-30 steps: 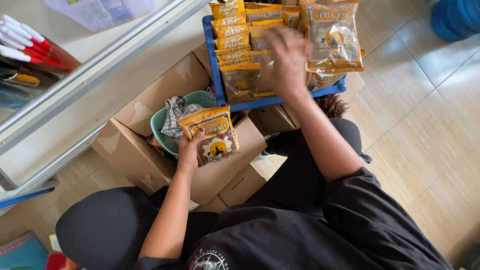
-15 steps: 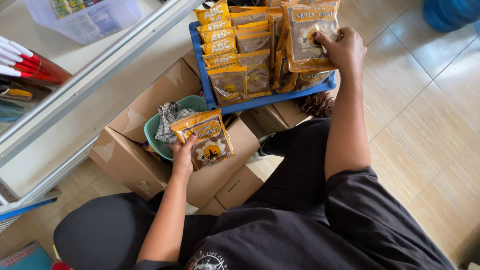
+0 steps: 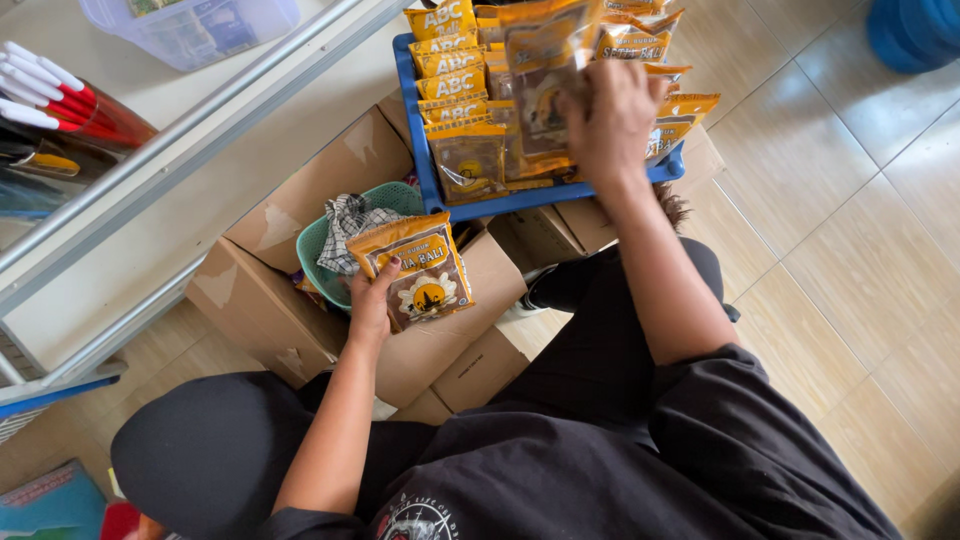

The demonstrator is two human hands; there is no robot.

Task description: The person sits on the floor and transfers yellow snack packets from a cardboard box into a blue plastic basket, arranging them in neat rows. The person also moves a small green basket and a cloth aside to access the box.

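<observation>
The left hand (image 3: 372, 305) holds a yellow packet (image 3: 415, 268) by its lower left edge, with the fingers curled around it. The packet is tilted and sits over the top of a brown cardboard box (image 3: 300, 300). Just behind the packet, a green basket (image 3: 318, 250) rests in the open box, and a checked cloth (image 3: 350, 222) lies in the basket. The right hand (image 3: 607, 120) reaches up into a blue tray (image 3: 425, 170) and grips a see-through packet (image 3: 540, 80) that stands among many others. The tray is packed full of yellow packets in rows, so close that they touch one another. The tray sits on top of more cardboard boxes, just beside the open one. The person sits on the tiled floor (image 3: 830, 230) in black clothes, with the boxes right in front of the knees. To the left there is a white shelf with a metal rail (image 3: 190, 130). A clear plastic tub (image 3: 190, 30) stands at the top of it. Some red and white pens (image 3: 60, 95) lie at the far left. A blue round thing (image 3: 915, 35) shows in the top right corner, well apart from the hands.
</observation>
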